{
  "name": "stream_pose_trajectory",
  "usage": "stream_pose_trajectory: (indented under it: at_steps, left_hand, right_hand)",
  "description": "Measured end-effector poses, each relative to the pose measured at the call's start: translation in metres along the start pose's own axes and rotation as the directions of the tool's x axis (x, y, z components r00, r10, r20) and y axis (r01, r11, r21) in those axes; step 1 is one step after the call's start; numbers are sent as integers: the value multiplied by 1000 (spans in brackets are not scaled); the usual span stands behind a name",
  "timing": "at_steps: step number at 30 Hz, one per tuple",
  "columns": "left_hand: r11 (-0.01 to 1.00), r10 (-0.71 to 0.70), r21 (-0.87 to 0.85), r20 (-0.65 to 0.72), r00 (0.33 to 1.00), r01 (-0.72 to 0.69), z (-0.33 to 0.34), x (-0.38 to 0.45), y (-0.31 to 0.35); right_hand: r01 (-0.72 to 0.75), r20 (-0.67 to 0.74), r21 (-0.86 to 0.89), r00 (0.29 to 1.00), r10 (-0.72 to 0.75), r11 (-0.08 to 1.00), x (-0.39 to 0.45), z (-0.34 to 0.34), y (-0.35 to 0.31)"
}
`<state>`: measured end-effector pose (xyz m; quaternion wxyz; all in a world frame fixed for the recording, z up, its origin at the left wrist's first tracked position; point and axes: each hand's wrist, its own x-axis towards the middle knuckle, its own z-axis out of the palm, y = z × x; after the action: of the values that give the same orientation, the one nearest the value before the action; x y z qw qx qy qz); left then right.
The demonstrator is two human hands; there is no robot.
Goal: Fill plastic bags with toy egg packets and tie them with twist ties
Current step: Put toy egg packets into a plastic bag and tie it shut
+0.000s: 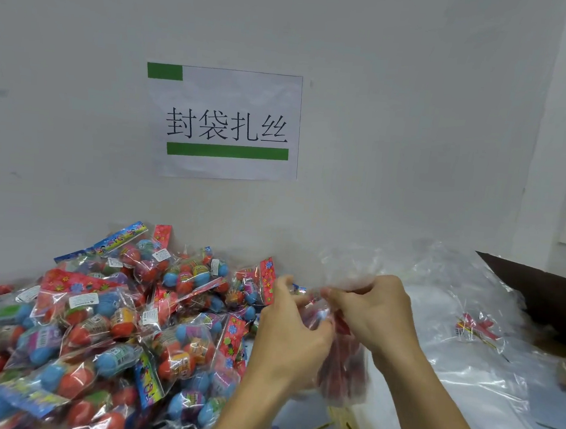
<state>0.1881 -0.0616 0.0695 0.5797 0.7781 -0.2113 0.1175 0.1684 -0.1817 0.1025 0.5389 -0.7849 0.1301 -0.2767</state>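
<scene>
While both hands work at the gathered neck of a clear plastic bag [343, 366] holding red toy egg packets, the left hand [293, 335] grips the neck just below the right hand [374, 313], whose fingers pinch the top; the twist tie itself is too blurred to make out. The bag hangs between the heap of colourful egg packets [100, 328] and the pile of empty clear bags [469, 333]. If the left grip loosens, I reckon the gathered film could spring open and the tie would bind unevenly.
</scene>
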Motion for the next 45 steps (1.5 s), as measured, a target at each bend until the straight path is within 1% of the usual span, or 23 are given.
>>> stream_pose_trajectory:
  at_steps: [3, 5, 6, 8, 10, 12, 14, 16, 18, 20, 23, 25, 27, 28, 29, 32, 34, 37, 38, 40, 42, 43, 45]
  left_hand:
    - [994, -85, -61, 123, 989, 93, -7, 2, -6]
    - [963, -171, -176, 184, 968, 204, -16, 4, -13]
    - [941, -192, -226, 254, 948, 251, -21, 5, -18]
    - [934, -141, -243, 426, 894, 263, -32, 7, -32]
    - [967, -38, -191, 538, 842, 166, -43, 6, -43]
    - [987, -16, -126, 541, 841, 100, -49, 7, -51]
    - [987, 5, -140, 505, 863, 76, -48, 8, -56]
    - [978, 22, -197, 402, 915, 63, -46, 9, -58]
    - [950, 37, -307, 290, 956, 57, -47, 10, -60]
    - [879, 79, -474, 248, 966, 50, -48, 12, -60]
    - [683, 66, -718, 240, 968, 132, -51, 13, -58]
    - [597, 41, -784, 241, 970, 170, -50, 12, -53]
    - [540, -103, -780, 312, 945, 316, -49, 12, -47]
    - [531, -149, -762, 347, 926, 371, -48, 11, -45]
    - [543, -164, -748, 352, 922, 382, -48, 11, -45]
    - [604, -94, -753, 258, 962, 261, -46, 12, -48]
    - [486, -126, -802, 329, 936, 347, -44, 9, -46]
    - [240, -153, -844, 455, 877, 480, -37, 9, -51]
    - [221, -188, -828, 482, 856, 515, -38, 7, -46]
    - [263, -226, -794, 501, 835, 548, -36, 6, -43]
    - [254, -262, -758, 544, 797, 601, -37, 3, -37]
    - [272, -276, -729, 567, 776, 629, -38, 2, -35]
    - [367, -308, -660, 579, 755, 656, -39, 2, -34]
  right_hand:
    - [-14, -58, 46, 998, 17, 999, 5, -8, 3]
    - [-8, -93, 87, 996, 16, 996, 8, -12, 3]
    - [-5, -112, 101, 994, 17, 995, 9, -12, 3]
    - [-5, -154, 118, 988, 23, 993, 11, -14, 4]
    - [-10, -181, 155, 983, 38, 988, 12, -15, 5]
    - [-25, -175, 212, 983, 63, 977, 12, -16, 5]
    - [-46, -135, 280, 987, 87, 959, 12, -16, 3]
    - [-67, -87, 324, 991, 100, 944, 11, -17, 0]
    - [-81, -50, 376, 993, 107, 923, 11, -18, -2]
    - [-109, 4, 455, 993, 120, 884, 10, -19, -4]
    - [-138, 106, 519, 990, 97, 844, 6, -13, -7]
    - [-129, 134, 530, 989, 67, 838, 3, -7, -8]
    - [-106, 155, 531, 988, 27, 841, 0, -2, -10]
    - [-89, 163, 533, 987, 1, 841, -1, -2, -12]
    - [-65, 162, 534, 986, -26, 843, -1, -2, -12]
    - [27, 126, 515, 986, -107, 857, -2, -3, -13]
    - [93, 114, 488, 979, -169, 868, -4, -1, -13]
    - [159, 115, 501, 962, -247, 851, -7, 3, -12]
    - [181, 112, 516, 955, -275, 837, -9, 4, -12]
    - [239, 97, 515, 938, -332, 823, -10, 6, -12]
    - [297, 61, 469, 929, -366, 832, -10, 7, -13]
    - [334, 33, 413, 924, -381, 847, -9, 7, -12]
    - [383, -21, 273, 919, -393, 882, -5, 7, -9]
